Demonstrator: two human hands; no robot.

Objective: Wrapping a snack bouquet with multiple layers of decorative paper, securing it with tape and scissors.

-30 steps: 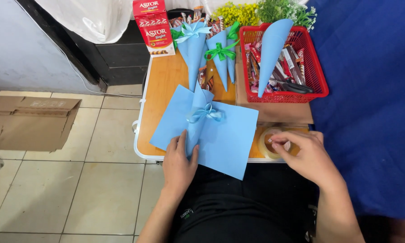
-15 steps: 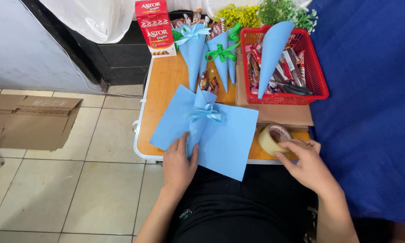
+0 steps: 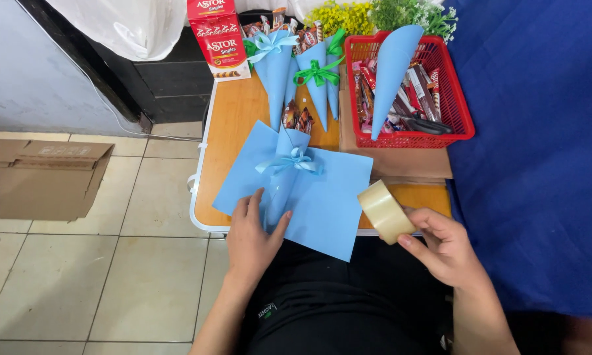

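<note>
A blue paper sheet (image 3: 322,197) lies on the near edge of the small wooden table (image 3: 240,112). On it lies a blue paper cone (image 3: 284,174) tied with a light blue ribbon bow and filled with snack packets. My left hand (image 3: 253,236) rests flat on the sheet with its fingers around the cone's tip. My right hand (image 3: 444,246) holds a roll of clear tape (image 3: 385,212) lifted just off the table's front right edge.
Several finished blue cones (image 3: 309,72) with blue and green bows lie at the back. A red basket (image 3: 464,125) holds snacks, scissors and an empty blue cone. A red snack box (image 3: 218,39), a brown board under the basket, a blue cloth right, flattened cardboard (image 3: 43,177) left.
My right hand has lifted the tape roll off the table and tilted it up toward me. My left hand stays on the cone's tip.
</note>
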